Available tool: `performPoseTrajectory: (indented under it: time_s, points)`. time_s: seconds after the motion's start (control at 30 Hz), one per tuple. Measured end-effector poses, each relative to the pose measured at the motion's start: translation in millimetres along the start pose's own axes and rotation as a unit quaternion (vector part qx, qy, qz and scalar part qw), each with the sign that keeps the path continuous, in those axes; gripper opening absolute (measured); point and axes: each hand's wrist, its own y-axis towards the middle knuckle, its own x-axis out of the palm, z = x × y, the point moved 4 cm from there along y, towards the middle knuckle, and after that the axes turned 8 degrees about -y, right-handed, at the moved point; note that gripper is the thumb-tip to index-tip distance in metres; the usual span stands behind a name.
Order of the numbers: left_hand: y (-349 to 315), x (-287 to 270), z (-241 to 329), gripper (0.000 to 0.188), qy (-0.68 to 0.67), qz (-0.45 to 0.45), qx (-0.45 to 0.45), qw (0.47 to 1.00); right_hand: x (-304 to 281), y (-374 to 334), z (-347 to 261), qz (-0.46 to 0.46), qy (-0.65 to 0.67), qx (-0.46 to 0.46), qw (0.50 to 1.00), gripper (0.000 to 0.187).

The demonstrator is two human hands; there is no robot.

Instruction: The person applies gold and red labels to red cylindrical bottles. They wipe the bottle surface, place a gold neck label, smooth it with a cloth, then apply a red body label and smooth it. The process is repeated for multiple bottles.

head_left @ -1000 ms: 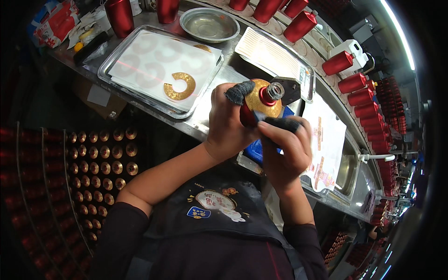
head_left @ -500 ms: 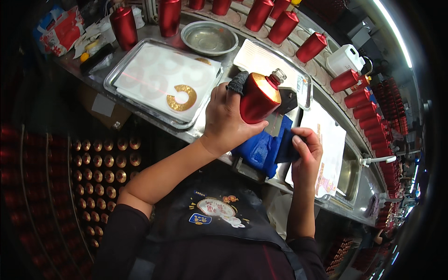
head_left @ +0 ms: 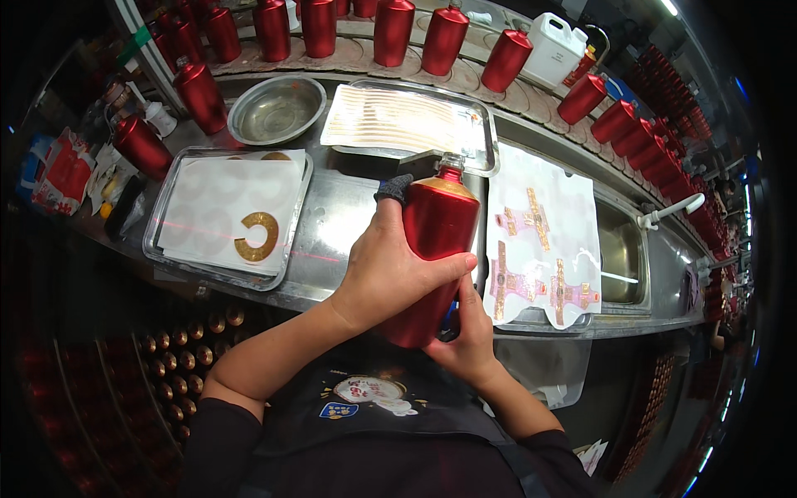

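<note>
My left hand point(head_left: 378, 261) is closed around a shiny red bottle point(head_left: 440, 224) with a gold shoulder and a clear glass neck. A dark knitted cover wraps one of its fingertips, and the bottle tilts with its neck pointing away from me. Close against the bottle's lower right side is my right hand point(head_left: 471, 344), fingers bent. A bit of blue shows between its thumb and fingers, matching the thin dark blue flat piece it held earlier; most of that piece is hidden behind the bottle. At the right lies a white sheet point(head_left: 523, 178) with pink and gold decals.
To the left, a metal tray point(head_left: 154, 241) holds white sheets and a gold ring-shaped decal point(head_left: 257, 237). Behind stand a metal bowl point(head_left: 278, 112) and a tray of striped sheets point(head_left: 390, 120). Red bottles point(head_left: 394, 33) line the curved conveyor; a sink point(head_left: 623, 257) is at right.
The bottle has swung more upright and lower, toward my body. My right hand has moved in from the right to the bottle's lower side. The view has turned to the right.
</note>
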Motion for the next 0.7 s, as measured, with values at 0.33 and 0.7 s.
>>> performPoseTrajectory:
  time_s: [0.33, 0.7]
  points:
    - [13.1, 21.9, -28.3, 0.093, 0.017, -0.041, -0.106, 0.993, -12.5, -5.3, 24.0, -0.128, 0.022, 0.073, 0.989, 0.109]
    - [25.9, 11.4, -23.8, 0.088, 0.121, -0.01, -0.098, 0.988, 7.0, 15.6, 38.9, -0.218, 0.005, 0.113, 0.969, 0.107]
